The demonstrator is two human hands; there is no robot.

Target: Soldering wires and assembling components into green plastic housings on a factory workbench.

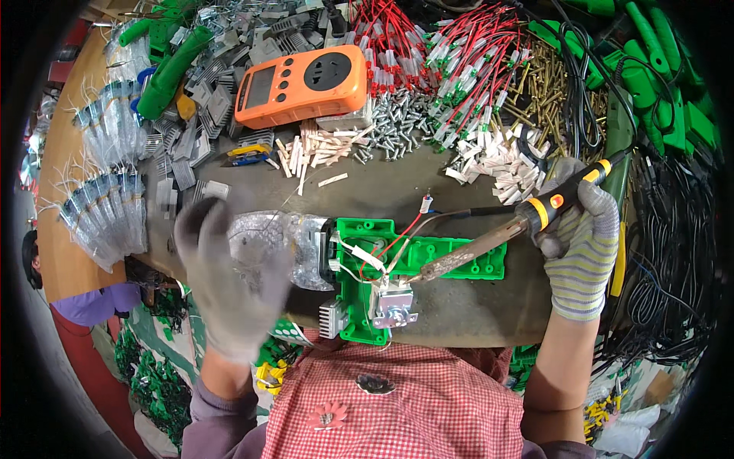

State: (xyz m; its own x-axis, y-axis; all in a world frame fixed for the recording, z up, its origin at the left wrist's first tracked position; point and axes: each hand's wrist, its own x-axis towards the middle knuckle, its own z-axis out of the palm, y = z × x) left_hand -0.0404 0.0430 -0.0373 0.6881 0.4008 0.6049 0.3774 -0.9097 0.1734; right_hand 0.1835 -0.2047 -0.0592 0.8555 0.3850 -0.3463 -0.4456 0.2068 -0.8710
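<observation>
My right hand (582, 249), in a striped glove, is closed round the black and orange handle of a soldering iron (475, 249). The iron's barrel slants down to the left, its tip close to wires at a small metal-cased component (395, 307). That component sits on an open green plastic housing (459, 260), with red and white wires around it. Smeared by motion, my gloved left hand (243, 279) hovers by the bubble-wrapped part (306, 243) joined to the housing. Its fingers are too blurred to read. A finned metal heat sink (332, 318) lies at the housing's near left.
An orange meter (302, 86) lies at the back among heat sinks, screws (394, 126), red wires (474, 61) and white sleeves (501, 164). Bubble-wrapped parts (107, 218) are stacked at left. Black cables (657, 260) and green housings (650, 76) crowd the right.
</observation>
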